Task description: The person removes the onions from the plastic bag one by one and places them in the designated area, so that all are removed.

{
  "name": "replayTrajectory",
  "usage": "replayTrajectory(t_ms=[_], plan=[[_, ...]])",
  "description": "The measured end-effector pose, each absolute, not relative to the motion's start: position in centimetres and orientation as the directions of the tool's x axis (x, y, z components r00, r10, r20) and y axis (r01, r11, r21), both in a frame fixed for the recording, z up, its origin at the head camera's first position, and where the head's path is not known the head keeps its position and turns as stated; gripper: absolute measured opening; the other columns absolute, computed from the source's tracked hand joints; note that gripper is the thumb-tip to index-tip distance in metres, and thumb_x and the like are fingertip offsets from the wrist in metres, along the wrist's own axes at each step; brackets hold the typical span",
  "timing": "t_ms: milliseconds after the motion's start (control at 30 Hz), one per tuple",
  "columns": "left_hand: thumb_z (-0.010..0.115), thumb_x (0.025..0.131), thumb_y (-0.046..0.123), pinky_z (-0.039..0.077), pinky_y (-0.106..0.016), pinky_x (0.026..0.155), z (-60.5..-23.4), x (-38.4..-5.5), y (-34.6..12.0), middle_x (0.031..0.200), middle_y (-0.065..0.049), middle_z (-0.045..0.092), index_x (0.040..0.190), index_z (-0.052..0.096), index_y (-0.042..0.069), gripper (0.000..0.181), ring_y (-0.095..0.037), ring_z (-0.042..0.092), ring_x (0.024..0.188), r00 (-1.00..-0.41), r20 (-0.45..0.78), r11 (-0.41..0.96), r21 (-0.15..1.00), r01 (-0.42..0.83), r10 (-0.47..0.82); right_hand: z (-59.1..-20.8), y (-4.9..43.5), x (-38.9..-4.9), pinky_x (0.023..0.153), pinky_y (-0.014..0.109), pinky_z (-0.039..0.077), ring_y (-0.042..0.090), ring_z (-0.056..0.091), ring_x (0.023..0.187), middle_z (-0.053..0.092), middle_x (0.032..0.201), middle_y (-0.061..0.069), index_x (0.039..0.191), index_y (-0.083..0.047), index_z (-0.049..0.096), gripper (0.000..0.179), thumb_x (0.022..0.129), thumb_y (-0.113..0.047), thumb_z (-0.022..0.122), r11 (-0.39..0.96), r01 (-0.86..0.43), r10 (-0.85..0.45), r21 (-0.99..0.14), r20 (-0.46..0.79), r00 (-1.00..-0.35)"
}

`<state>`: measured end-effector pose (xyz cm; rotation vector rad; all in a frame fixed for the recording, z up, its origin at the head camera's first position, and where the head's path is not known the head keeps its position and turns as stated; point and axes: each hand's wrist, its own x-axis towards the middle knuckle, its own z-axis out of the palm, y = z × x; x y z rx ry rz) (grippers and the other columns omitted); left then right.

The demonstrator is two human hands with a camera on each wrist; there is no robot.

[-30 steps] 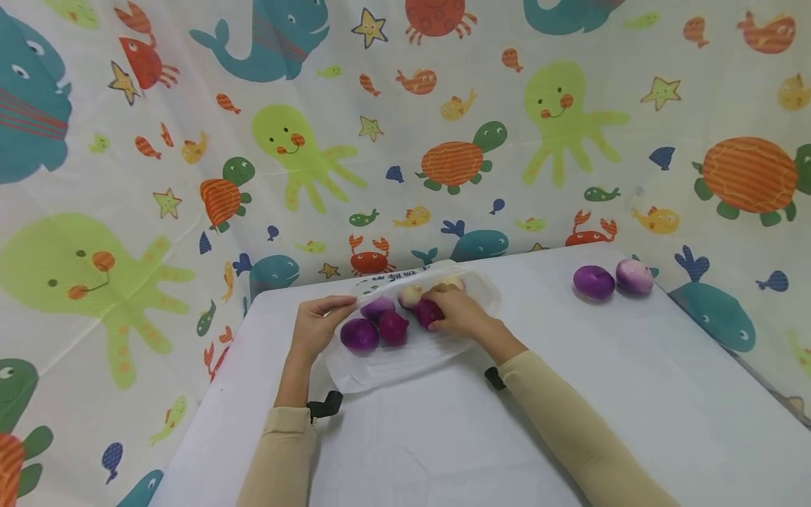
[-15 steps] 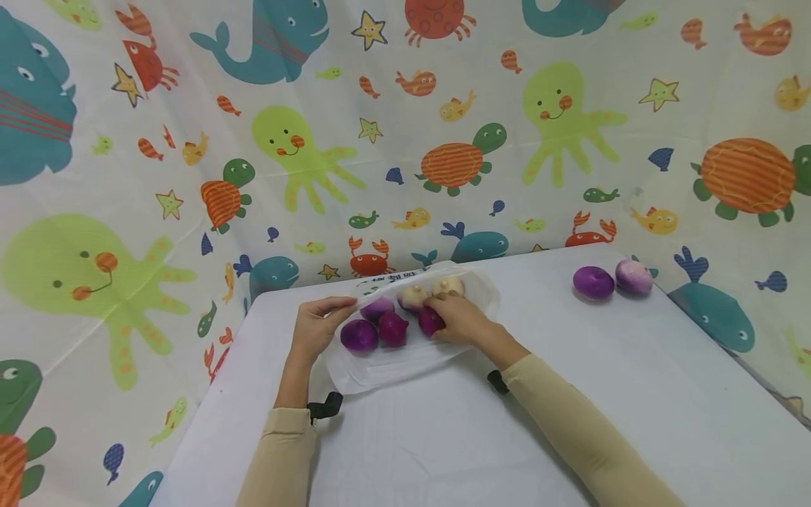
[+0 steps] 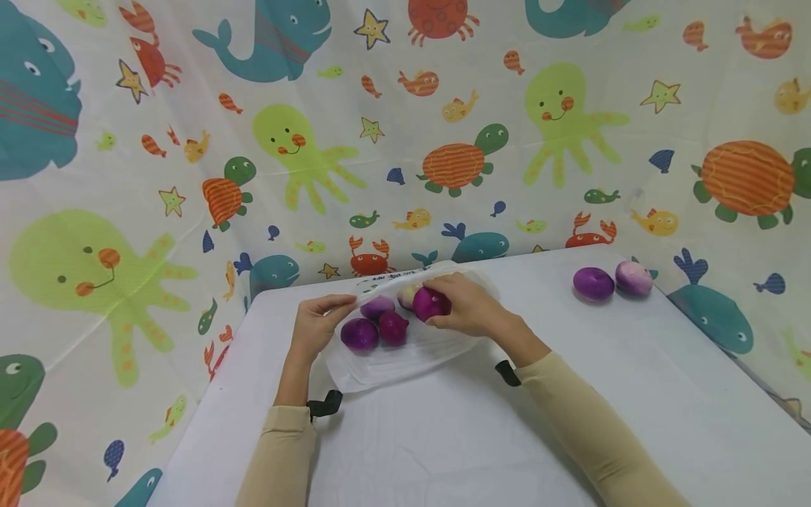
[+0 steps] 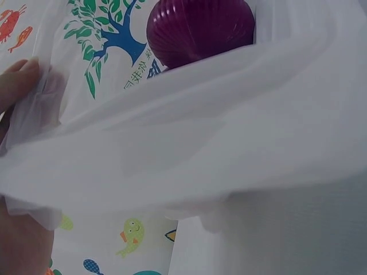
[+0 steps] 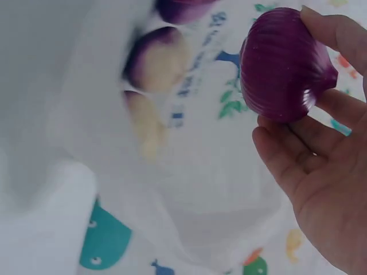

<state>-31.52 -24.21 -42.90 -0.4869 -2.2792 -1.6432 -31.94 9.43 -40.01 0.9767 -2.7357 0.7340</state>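
My right hand (image 3: 469, 306) grips a red onion (image 5: 281, 66) between thumb and fingers, raised above the white plastic bag (image 3: 380, 373). The thumb and fingertips of my left hand (image 3: 317, 324) pinch the bag's upper edge at its left side and hold its mouth up. Within the bag sit more red onions: a dark round one (image 3: 359, 334), a redder one (image 3: 393, 328) and a lighter purple one (image 3: 377, 308). Behind the held onion lie purple-and-cream bulbs (image 5: 157, 60), partly hidden by my right hand in the head view. Blue print and a leafy tree show on the bag.
At the far right of the white table (image 3: 633, 394) stand a dark purple onion (image 3: 593, 284) and a paler pink-purple one (image 3: 633, 277). A curtain printed with sea animals (image 3: 405, 232) hangs behind the table and along its left side.
The red onion in my right hand has risen from among the others, and the hand has turned so more of it shows. My left hand stays at the bag's edge.
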Motion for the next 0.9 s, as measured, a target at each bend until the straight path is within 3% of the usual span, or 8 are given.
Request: replayTrajectory(t_ms=[400,900], plan=[[0.077,0.095,0.014,0.057,-0.018,0.094,-43.0,-31.6,-24.2,0.113,-0.014,0.079,0.113,0.080,0.004,0.021,-0.004,0.071,0.107,-0.903,0.419,0.292,0.855,0.428,0.098,-36.9,11.5,-30.5,0.095,0.045,0.061,0.025,0.056,0.124,0.065,0.138,0.007,0.144,-0.013,0.060,0.069,0.084,-0.030,0.089,0.598,-0.682,-0.488,-0.422,0.483,-0.727],[0.076,0.095,0.012,0.057,-0.017,0.094,-43.1,-31.8,-24.2,0.113,-0.016,0.079,0.112,0.080,0.002,0.020,-0.003,0.071,0.106,-0.896,0.432,0.289,0.849,0.443,0.102,-36.5,15.0,-31.9,0.102,0.052,0.057,0.033,0.053,0.135,0.062,0.145,0.011,0.146,-0.011,0.058,0.070,0.086,-0.028,0.088,0.615,-0.638,-0.370,-0.463,0.545,-0.752]])
